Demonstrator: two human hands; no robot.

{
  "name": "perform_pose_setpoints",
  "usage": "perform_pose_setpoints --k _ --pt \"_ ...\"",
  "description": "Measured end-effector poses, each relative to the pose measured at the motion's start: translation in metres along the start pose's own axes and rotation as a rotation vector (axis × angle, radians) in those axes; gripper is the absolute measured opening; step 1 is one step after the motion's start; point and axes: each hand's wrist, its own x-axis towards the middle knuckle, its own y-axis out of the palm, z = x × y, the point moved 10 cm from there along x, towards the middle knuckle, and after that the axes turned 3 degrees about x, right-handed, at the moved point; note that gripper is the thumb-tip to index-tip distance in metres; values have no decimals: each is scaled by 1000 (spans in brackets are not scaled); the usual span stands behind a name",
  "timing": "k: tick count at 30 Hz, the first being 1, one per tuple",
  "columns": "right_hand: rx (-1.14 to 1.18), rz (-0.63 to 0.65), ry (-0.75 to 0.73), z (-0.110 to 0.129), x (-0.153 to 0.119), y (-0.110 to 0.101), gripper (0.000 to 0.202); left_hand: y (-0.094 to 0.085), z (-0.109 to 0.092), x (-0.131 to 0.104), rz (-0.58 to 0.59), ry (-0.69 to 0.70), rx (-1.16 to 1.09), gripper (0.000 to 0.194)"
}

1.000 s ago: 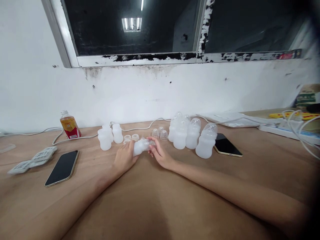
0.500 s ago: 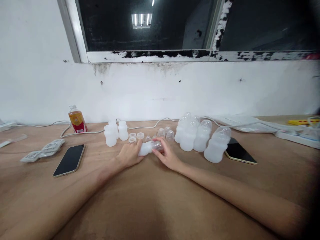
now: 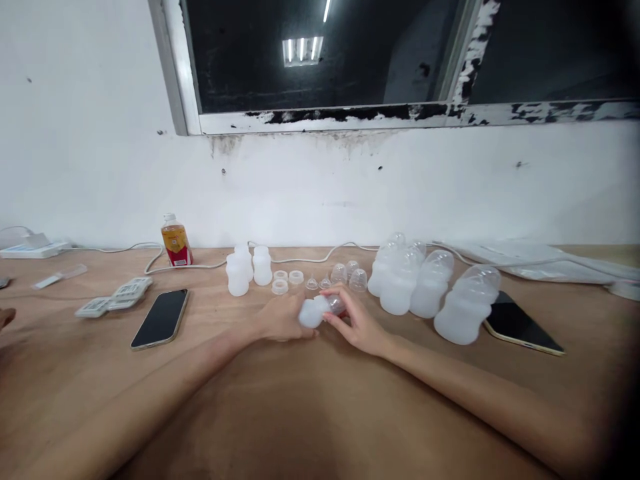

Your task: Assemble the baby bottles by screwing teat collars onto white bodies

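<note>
Two bare hands meet over the wooden table (image 3: 310, 407). The left hand (image 3: 283, 317) is closed around a frosted baby bottle (image 3: 311, 313), tilted on its side above the tabletop. The right hand (image 3: 357, 320) has thumb and fingers closed in a narrow pinch on the clear dome cap (image 3: 336, 305) at the bottle's other end.

To the left lies a dark-screened phone (image 3: 160, 320), with pale plastic cases (image 3: 115, 298) beside it. At the left edge, part of another person's hand (image 3: 6, 318) shows. To the right, a second phone (image 3: 523, 325) is partly hidden by the nearest of a group of capped baby bottles (image 3: 463, 310), all standing upright.

A little beyond the two hands, three collar rings (image 3: 280, 287) lie near two clear teats (image 3: 311, 283), and three loose dome caps (image 3: 358, 280) sit close together just right of those. Left of the rings stand three uncapped frosted bottles (image 3: 237, 277).

Farther back are an upright drink bottle (image 3: 176, 243) with a red and yellow label, a white cable (image 3: 305, 259) running along the table, a power strip (image 3: 37, 250) at far left and a plastic bag (image 3: 525, 260) at right. Behind them rise the white wall (image 3: 300, 180) and a dark window (image 3: 325, 73).
</note>
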Motion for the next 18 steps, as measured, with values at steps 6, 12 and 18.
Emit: perform_pose_setpoints --k 6,12,18 --pt "-101 118 -68 20 15 -11 27 6 -16 1 113 94 -533 35" --pt "-318 319 -150 62 24 -23 33 10 -19 -3 -168 131 -700 56" --pt "-692 499 -43 77 9 -42 27 29 -59 -21 -14 468 -289 62"
